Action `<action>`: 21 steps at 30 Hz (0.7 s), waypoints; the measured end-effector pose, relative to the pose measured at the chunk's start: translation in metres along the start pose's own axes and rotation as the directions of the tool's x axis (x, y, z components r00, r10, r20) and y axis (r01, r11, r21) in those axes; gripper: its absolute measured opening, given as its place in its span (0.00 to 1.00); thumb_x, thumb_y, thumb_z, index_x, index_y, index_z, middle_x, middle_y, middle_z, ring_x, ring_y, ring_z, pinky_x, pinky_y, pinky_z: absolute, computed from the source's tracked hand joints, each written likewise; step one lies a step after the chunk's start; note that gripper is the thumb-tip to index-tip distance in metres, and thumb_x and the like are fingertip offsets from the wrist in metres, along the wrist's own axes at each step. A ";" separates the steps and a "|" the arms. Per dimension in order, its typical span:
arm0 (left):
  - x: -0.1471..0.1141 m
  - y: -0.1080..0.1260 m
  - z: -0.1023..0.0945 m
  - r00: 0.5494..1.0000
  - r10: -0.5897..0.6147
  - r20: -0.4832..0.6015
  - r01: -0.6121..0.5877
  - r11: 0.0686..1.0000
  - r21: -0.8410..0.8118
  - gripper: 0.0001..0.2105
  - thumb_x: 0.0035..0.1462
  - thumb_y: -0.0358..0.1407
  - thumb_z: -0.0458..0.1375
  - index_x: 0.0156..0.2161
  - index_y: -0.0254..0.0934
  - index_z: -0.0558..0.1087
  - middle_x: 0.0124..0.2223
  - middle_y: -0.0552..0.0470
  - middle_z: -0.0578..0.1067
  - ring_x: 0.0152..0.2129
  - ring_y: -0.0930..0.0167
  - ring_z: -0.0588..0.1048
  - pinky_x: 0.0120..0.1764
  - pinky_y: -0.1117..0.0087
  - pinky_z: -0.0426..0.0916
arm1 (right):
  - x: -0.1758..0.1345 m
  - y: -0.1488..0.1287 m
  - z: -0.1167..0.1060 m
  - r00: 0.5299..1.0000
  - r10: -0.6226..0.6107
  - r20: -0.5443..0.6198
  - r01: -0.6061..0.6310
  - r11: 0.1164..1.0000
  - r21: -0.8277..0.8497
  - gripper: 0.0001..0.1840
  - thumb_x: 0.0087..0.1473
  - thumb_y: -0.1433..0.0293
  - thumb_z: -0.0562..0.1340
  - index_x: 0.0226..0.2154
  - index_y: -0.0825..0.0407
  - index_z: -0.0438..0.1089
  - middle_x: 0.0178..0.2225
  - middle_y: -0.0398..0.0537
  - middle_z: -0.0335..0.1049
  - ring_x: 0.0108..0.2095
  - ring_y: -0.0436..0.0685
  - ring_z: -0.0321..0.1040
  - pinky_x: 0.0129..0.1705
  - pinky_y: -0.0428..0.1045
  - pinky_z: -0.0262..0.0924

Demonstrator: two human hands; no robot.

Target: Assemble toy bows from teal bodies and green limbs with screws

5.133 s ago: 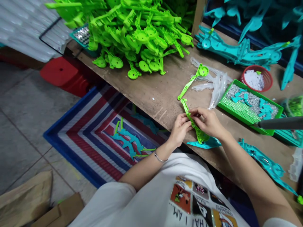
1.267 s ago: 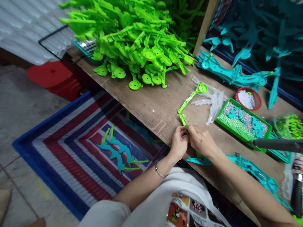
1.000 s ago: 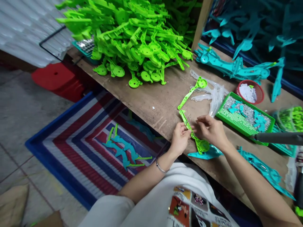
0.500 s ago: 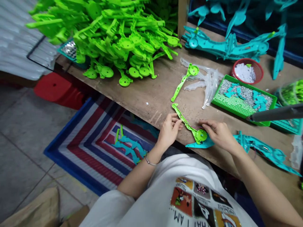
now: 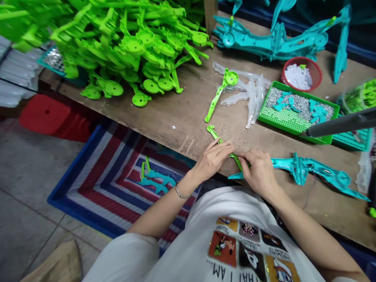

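Note:
A slim bright-green plastic limb, like part of a toy bow, lies slanted at the table's front edge. My left hand rests across its middle, fingers curled onto it. Close beside, my right hand grips the limb toward its round end, which is hidden under the fingers. Beneath and right of that hand lies a long teal bow-shaped body with a thin wire trailing from it. A second green limb, with a round disc at its top, lies just beyond my hands.
Heaped green limbs fill the back left. Clear plastic pieces, a green basket of small metal and teal parts and a red basket stand at right. A grey bar juts in. Below is a striped, blue-rimmed bin.
My hands have come together over the green limb. The left slid right onto its middle; the right moved down-left and now covers its round end. The view has shifted slightly.

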State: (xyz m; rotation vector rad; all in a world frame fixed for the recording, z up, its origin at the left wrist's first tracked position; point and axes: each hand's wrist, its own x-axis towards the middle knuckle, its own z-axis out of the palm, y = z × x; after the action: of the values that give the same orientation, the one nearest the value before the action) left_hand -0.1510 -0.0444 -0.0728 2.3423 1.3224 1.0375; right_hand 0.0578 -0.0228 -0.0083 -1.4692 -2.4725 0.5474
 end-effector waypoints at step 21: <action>0.008 -0.015 -0.012 0.943 0.306 0.127 -0.325 0.932 0.162 0.12 0.67 0.26 0.54 0.53 0.34 0.74 0.57 0.40 0.77 0.62 0.61 0.70 0.65 0.48 0.63 | -0.029 0.019 0.002 0.986 -0.166 -0.011 0.166 0.986 0.019 0.13 0.66 0.73 0.54 0.46 0.51 0.73 0.36 0.49 0.68 0.37 0.56 0.66 0.40 0.51 0.58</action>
State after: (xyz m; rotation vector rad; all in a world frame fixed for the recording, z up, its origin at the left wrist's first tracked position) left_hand -0.1667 -0.0304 -0.0683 2.7734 1.0642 0.8986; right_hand 0.0865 -0.0406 -0.0177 -1.2402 -2.5443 0.5302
